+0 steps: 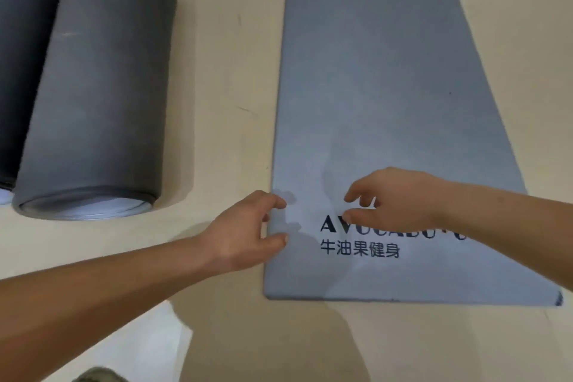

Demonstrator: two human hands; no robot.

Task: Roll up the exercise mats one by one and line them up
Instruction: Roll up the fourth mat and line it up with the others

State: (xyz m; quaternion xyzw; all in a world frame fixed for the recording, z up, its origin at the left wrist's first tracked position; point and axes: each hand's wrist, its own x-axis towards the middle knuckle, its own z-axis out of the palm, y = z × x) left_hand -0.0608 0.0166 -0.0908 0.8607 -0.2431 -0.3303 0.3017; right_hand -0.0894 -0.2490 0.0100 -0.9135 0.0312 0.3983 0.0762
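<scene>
A grey exercise mat (387, 87) lies unrolled and flat on a pale beige floor (223, 87), seen from above. It stretches away from the viewer, its near short edge close to the bottom right of the view. Dark printed lettering (359, 246) sits near that end: a line of Latin capitals beginning with "AV", partly covered by a hand, and a line of Chinese characters beneath it.

Two bare forearms reach in from the bottom corners. The left hand (245, 229) hovers at the mat's left long edge, fingers loosely curled and spread, thumb and fingertips just over the border; whether they touch the mat cannot be told. The right hand (400, 198) is above the mat's surface, over the printed capitals, fingers also parted and bent, gripping nothing. The two hands are apart, with a bare strip of mat between them, and their shadows fall on the grey surface.

To the left, well apart from the flat mat, a rolled grey mat (99, 96) lies on the floor with its round end facing the viewer, showing the spiral of layers. Just beside it, at the far left edge, is a darker rolled mat (21, 56), only partly in view. The two rolls lie side by side, touching or nearly so.
</scene>
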